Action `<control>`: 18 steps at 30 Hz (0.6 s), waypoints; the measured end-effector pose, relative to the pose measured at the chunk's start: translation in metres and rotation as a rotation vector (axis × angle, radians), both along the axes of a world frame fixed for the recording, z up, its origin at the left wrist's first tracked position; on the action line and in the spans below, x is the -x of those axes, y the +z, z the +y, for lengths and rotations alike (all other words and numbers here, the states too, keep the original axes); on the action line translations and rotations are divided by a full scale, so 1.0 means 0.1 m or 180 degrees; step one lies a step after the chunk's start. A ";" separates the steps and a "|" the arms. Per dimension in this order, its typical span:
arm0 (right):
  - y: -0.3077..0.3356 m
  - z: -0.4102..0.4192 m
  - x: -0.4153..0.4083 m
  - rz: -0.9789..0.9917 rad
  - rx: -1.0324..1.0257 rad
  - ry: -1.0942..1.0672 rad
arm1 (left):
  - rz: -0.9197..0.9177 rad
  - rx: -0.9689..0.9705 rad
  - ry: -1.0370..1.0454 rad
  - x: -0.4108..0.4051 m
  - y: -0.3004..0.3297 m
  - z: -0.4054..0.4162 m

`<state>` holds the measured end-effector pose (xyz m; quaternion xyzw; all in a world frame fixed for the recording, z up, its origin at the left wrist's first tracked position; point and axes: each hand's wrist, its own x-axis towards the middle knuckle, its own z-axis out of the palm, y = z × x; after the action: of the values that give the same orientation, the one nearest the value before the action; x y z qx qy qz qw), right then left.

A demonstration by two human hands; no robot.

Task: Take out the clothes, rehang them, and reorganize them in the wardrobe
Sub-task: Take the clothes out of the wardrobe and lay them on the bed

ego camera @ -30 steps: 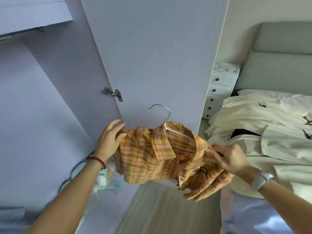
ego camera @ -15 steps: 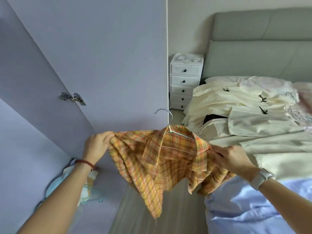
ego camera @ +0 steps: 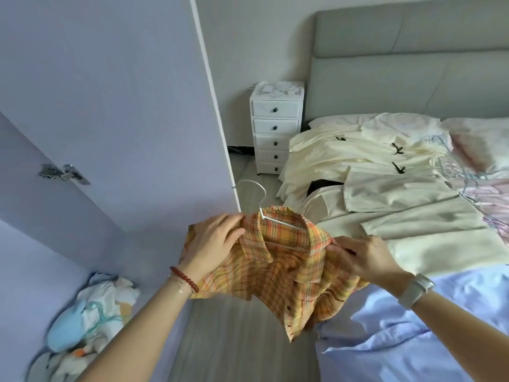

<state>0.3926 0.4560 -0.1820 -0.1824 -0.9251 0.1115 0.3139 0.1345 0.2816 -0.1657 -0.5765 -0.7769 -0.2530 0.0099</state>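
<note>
The plaid shirt [ego camera: 278, 260] sits bunched on a white hanger [ego camera: 263, 213], held in the air between the open wardrobe door [ego camera: 115, 106] and the bed [ego camera: 413, 326]. The likeliest trouble from here is the shirt sliding off one end of the hanger: the fabric lies crumpled and uneven over the shoulders, the front hangs open, and most of the loose cloth droops toward the right. If either hand lets go before the shoulders are seated, the weight could pull the collar across and drop the shirt to the floor [ego camera: 234, 340]. The hook also points toward the edge of the door and may catch on it as the shirt is carried in.

The left hand [ego camera: 213, 244] lies over the shirt's left shoulder, fingers [ego camera: 230, 224] mostly straight and lightly spread, pressing the cloth near the collar. The right hand [ego camera: 369, 260] has its fingers drawn together, pinching a fold at the right shoulder. Cream clothes [ego camera: 385, 188] lie spread on the bed, not yet hung.
</note>
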 end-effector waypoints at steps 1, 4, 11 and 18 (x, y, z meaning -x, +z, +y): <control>-0.02 0.00 -0.06 -0.0123 0.0008 -0.0047 | -0.0238 -0.0089 0.0071 -0.09 -0.02 0.09; -0.12 0.00 -0.32 -0.0565 0.0304 -0.0251 | -0.0914 -0.0096 0.0002 -0.29 -0.14 0.31; -0.04 -0.26 -0.48 -0.0675 0.0870 -0.0633 | -0.0938 0.0273 -0.1058 -0.61 -0.13 0.71; 0.11 -0.66 -0.46 -0.0067 0.1357 -0.1618 | -0.0930 0.0238 -0.1630 -0.80 0.17 1.04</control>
<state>0.4386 0.3903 -0.1706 -0.4701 -0.8090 0.2188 0.2768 0.2145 0.3858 -0.1491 -0.7112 -0.6081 -0.2988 -0.1874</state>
